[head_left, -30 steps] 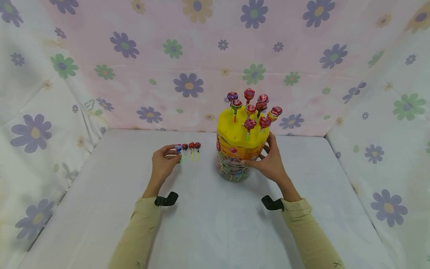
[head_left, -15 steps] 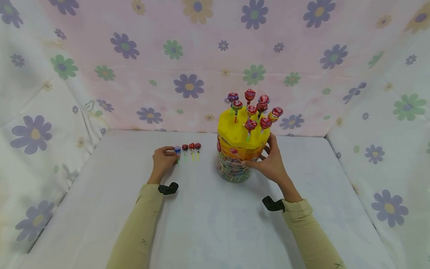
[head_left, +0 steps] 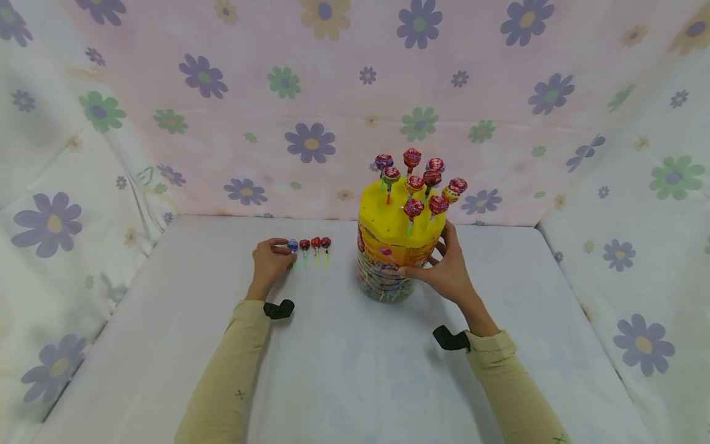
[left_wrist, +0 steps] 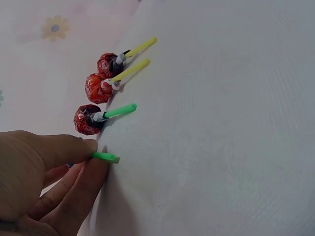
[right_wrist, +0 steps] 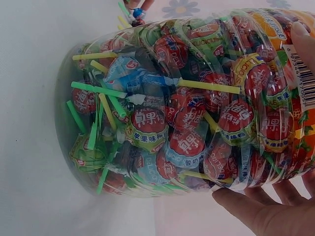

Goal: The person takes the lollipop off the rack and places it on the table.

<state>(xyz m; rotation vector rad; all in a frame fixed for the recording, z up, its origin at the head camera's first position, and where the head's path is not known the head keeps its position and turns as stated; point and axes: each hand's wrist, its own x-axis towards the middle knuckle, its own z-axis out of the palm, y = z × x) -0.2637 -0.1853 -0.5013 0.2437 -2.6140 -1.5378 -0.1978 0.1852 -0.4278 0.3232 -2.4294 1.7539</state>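
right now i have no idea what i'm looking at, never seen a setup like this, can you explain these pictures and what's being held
There's no machine: a person works with bare hands. The wide picture comes from a camera on the head; the other two come from a camera on each wrist. The left hand pinches a blue-wrapped lollipop, beside a row of three red-wrapped lollipops on a white surface. The right hand holds a clear jar full of wrapped lollipops, with more lollipops sticking up from its yellow lid. The jar looks sideways in the right wrist picture only because that camera is turned.
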